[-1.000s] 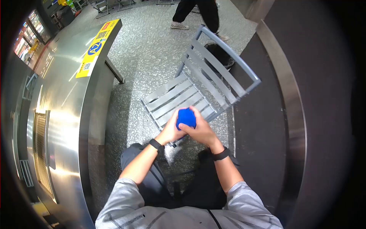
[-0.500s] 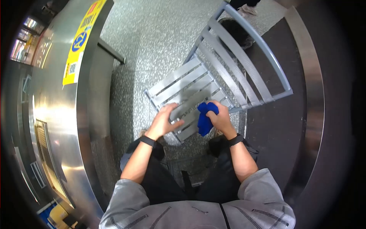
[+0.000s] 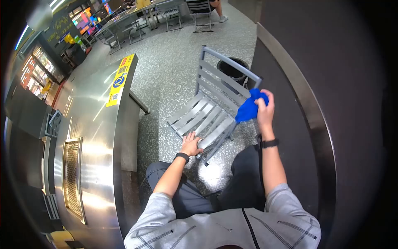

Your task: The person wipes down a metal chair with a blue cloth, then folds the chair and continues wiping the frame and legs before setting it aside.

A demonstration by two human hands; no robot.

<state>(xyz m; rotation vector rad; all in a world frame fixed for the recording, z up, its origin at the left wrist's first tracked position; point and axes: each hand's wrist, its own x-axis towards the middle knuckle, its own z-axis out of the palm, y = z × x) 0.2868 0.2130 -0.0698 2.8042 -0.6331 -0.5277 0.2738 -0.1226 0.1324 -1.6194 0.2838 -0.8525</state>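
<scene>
A grey metal chair (image 3: pixel 207 111) with a slatted seat and slatted back stands in front of me at an angle. My left hand (image 3: pixel 191 145) lies on the near edge of the seat, fingers spread. Bunched in my right hand (image 3: pixel 265 110) is a blue cloth (image 3: pixel 248 107), held up against the right end of the backrest. The cloth hides part of the chair's frame there.
To the left stands a steel table (image 3: pixel 95 145) with a yellow A2 sticker (image 3: pixel 120 81). A black bin (image 3: pixel 233 71) is behind the backrest. A dark wall (image 3: pixel 286 124) runs along my right. Further chairs (image 3: pixel 170 14) and a seated person's leg (image 3: pixel 219 9) appear at the back.
The view has tilted up towards the room. My left hand has come down onto the seat. My right hand has carried the blue cloth from over the seat to the backrest's right end.
</scene>
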